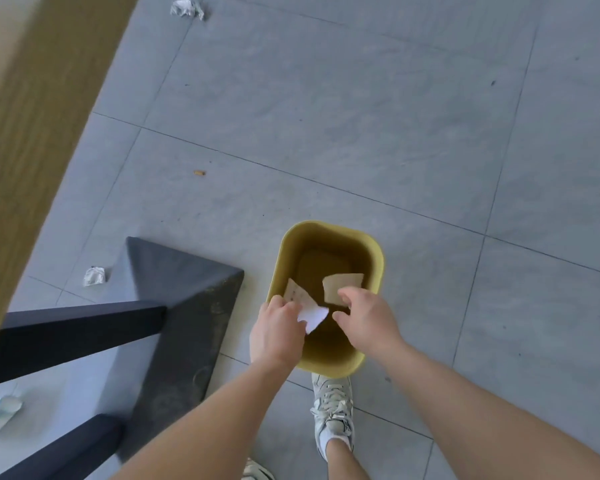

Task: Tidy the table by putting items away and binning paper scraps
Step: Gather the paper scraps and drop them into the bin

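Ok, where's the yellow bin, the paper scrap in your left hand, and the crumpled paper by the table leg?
yellow bin (327, 226): head view, on its far rim.
paper scrap (313, 315): head view, on its white lower corner.
crumpled paper (94, 276): head view, on the middle of the wad.

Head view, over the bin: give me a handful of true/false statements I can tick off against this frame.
1. The left hand holds a paper scrap above the yellow bin. True.
2. The bin is full to the rim. False: its bottom shows, and it looks nearly empty.
3. Crumpled papers lie on the floor away from the bin, one far and one near the dark table base. True.
4. The bin stands on the table. False: it stands on the grey tiled floor.
5. The right hand is well away from the bin. False: it is above the opening, beside a second scrap.
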### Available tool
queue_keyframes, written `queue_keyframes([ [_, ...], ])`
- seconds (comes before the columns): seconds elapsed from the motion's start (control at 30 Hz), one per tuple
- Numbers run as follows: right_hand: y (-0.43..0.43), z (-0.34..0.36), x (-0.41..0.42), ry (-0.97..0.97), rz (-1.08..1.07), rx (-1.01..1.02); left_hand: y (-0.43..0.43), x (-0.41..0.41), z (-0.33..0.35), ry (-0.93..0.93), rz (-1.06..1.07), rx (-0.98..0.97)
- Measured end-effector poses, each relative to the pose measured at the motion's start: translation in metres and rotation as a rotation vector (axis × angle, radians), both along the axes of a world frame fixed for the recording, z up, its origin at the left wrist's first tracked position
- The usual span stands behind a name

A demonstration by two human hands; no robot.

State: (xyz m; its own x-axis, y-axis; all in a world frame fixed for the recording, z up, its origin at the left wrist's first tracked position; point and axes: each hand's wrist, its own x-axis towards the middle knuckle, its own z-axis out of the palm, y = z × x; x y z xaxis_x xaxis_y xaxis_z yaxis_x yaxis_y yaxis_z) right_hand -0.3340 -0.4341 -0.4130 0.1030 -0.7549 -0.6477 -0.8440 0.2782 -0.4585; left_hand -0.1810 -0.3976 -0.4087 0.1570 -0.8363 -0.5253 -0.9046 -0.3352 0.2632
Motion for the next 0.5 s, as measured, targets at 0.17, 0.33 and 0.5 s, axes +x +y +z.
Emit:
queue_keyframes([
  [0.17, 0.008, 0.02, -0.004, 0.039, -0.003, 0.011, 0.008, 0.009, 0.027, -0.003, -0.009, -0.016],
  [0.33, 0.003, 0.065, 0.001, 0.058, 0.024, -0.012, 0.004, 0.015, 0.079, -0.053, -0.055, 0.012],
  [0.5, -0.004, 0.132, 0.013, 0.054, 0.06, -0.098, -0.003, 0.012, 0.156, -0.044, -0.107, -0.054],
])
